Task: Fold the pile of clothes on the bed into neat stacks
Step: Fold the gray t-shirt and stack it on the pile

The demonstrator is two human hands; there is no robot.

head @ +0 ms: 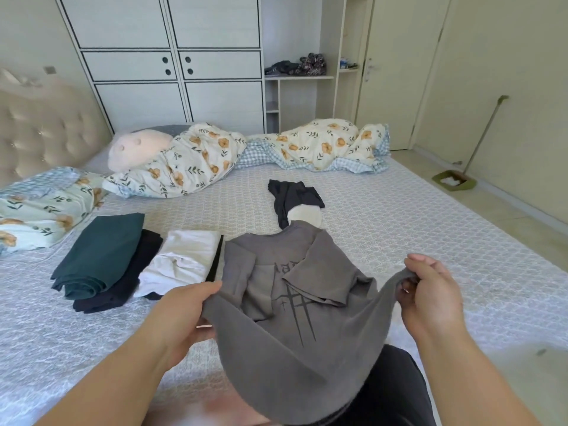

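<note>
Grey shirt (pixel 295 305) – dark print, lettering partly hidden, unreadable – no other txt.

The grey shirt (pixel 295 302) hides part of the cream garment (pixel 305 216); its hem leaves the bottom edge.

- Single head-worn wide-angle view, looking forward and down across the bed (pixel 399 229).
- Close over both forearms at the bottom edge.
- Facing the wardrobe (pixel 172 66) on the far wall.

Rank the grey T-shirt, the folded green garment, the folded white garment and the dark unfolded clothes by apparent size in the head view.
1. grey T-shirt, though it is nearest the camera
2. folded green garment
3. folded white garment
4. dark unfolded clothes, farthest away, so uncertain
</note>
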